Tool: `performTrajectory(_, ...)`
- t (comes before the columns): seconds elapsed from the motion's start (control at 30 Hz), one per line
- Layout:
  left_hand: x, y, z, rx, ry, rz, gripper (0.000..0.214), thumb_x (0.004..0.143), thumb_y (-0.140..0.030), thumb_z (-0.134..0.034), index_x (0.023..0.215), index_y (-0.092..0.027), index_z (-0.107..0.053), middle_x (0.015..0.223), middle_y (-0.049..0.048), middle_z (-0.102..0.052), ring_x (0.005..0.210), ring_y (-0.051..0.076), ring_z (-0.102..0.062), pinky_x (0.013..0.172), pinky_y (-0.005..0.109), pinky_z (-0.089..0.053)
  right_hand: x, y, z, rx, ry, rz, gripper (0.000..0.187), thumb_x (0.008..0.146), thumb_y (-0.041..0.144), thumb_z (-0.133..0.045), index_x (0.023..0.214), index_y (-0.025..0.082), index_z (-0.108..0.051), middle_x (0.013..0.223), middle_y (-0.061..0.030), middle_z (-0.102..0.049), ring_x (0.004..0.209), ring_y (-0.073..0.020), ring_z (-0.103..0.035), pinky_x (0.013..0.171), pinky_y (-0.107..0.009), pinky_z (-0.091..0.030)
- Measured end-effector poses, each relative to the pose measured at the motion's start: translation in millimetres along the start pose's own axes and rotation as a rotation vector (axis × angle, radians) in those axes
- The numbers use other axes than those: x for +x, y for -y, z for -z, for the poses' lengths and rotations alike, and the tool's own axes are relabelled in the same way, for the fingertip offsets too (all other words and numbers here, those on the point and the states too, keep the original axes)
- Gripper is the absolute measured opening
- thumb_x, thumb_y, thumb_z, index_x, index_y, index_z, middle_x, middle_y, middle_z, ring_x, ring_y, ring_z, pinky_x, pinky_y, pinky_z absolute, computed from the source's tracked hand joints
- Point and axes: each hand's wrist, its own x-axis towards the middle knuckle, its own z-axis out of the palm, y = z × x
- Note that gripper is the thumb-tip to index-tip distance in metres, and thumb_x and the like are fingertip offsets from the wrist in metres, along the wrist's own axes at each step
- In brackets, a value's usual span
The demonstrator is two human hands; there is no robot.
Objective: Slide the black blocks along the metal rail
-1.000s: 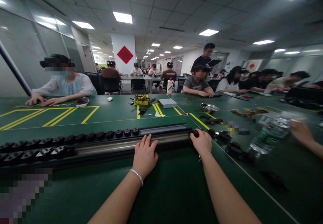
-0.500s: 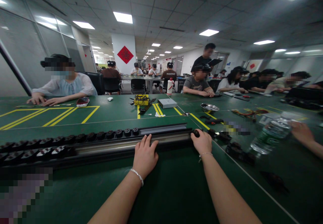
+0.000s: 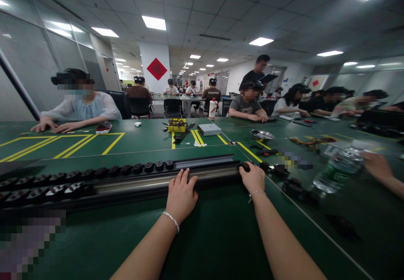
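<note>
A long dark metal rail [image 3: 142,181] lies across the green table [image 3: 217,233] in front of me, with several small black parts [image 3: 104,172] lined up along its left stretch. My left hand [image 3: 181,196] rests flat on the rail's near edge, fingers stretched out. My right hand [image 3: 253,178] is at the rail's right end, fingers pinched on a small black part [image 3: 245,167]. More loose black parts [image 3: 293,186] lie just right of it.
A co-worker's hand [image 3: 377,165] at the right holds a tilted water bottle [image 3: 336,168]. Further back are a yellow box [image 3: 176,124], a grey box [image 3: 209,129] and a metal bowl [image 3: 261,134]. Several people sit around the tables, one at the far left.
</note>
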Motion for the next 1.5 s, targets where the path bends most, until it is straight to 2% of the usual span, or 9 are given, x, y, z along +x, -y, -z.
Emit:
performTrajectory(0.23, 0, 0, 0.7, 0.001, -0.009, 0.0, 0.043, 0.073, -0.025, -0.051, 0.116, -0.031, -0.051, 0.138, 0.0064, -0.04, 0.129, 0.025, -0.031, 0.097, 0.043, -0.03, 2, -2, -3, 0.003, -0.001, 0.018, 0.041, 0.079, 0.042, -0.044, 0.109, 0.018, -0.06, 0.1, -0.0106, -0.06, 0.101, -0.0241, -0.048, 0.089, -0.034, -0.033)
performTrajectory(0.6, 0, -1, 1.5, -0.001, 0.017, 0.013, 0.045, 0.074, -0.025, -0.051, 0.118, -0.031, -0.05, 0.139, 0.0058, -0.04, 0.13, 0.025, -0.029, 0.099, 0.043, -0.029, 0, 2, 3, -0.016, 0.028, -0.037, 0.043, 0.079, 0.043, -0.043, 0.112, 0.021, -0.058, 0.101, -0.01, -0.058, 0.103, -0.0261, -0.045, 0.089, -0.035, -0.034)
performTrajectory(1.0, 0, -2, 3.6, -0.005, 0.032, 0.015, 0.043, 0.074, -0.026, -0.051, 0.117, -0.031, -0.051, 0.14, 0.0061, -0.039, 0.13, 0.025, -0.029, 0.099, 0.043, -0.029, -2, 3, 6, -0.009, 0.008, -0.019, 0.047, 0.079, 0.044, -0.042, 0.117, 0.019, -0.056, 0.1, -0.0113, -0.058, 0.102, -0.0272, -0.047, 0.088, -0.036, -0.035)
performTrajectory(1.5, 0, -1, 2.5, -0.001, 0.02, 0.006, 0.045, 0.074, -0.026, -0.051, 0.118, -0.031, -0.05, 0.139, 0.0066, -0.04, 0.13, 0.025, -0.03, 0.098, 0.043, -0.03, -4, 6, 12, 0.078, -0.009, -0.061, 0.041, 0.077, 0.04, -0.046, 0.111, 0.021, -0.057, 0.098, -0.0093, -0.058, 0.099, -0.026, -0.047, 0.085, -0.034, -0.037)
